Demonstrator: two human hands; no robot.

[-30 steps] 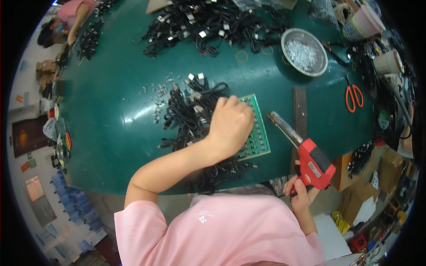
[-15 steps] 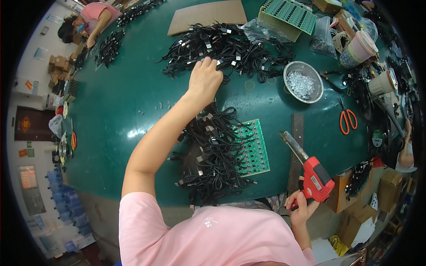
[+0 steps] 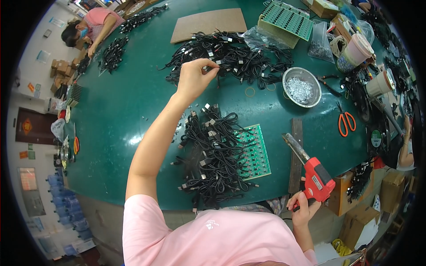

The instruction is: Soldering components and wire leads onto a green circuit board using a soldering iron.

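My left hand [image 3: 194, 77] reaches over the near edge of a pile of black cables [image 3: 248, 60], thumb and fingertips pinched together. Whatever is between the tips is too small to make out. At the lower right, my right hand [image 3: 304, 207] is wrapped round the handle of a red heat gun [image 3: 317, 178]. Its metal nozzle points up and left. Between my arms lies a second bunch of black cables [image 3: 213, 155] with metal plugs. Their ends run onto a green circuit board [image 3: 259, 153], partly covering it.
A metal bowl [image 3: 319, 91] of small clear pieces stands right of the cable pile. Orange-handled scissors [image 3: 346, 122] and a dark bar [image 3: 296, 150] lie nearby. Stacked circuit boards [image 3: 284, 22] and a brown board [image 3: 208, 25] sit farther back. Another person [image 3: 100, 26] works at the far left.
My left hand has shifted slightly left and turned, so its pinched thumb and fingers now show from the side. My right hand keeps the heat gun in nearly the same place.
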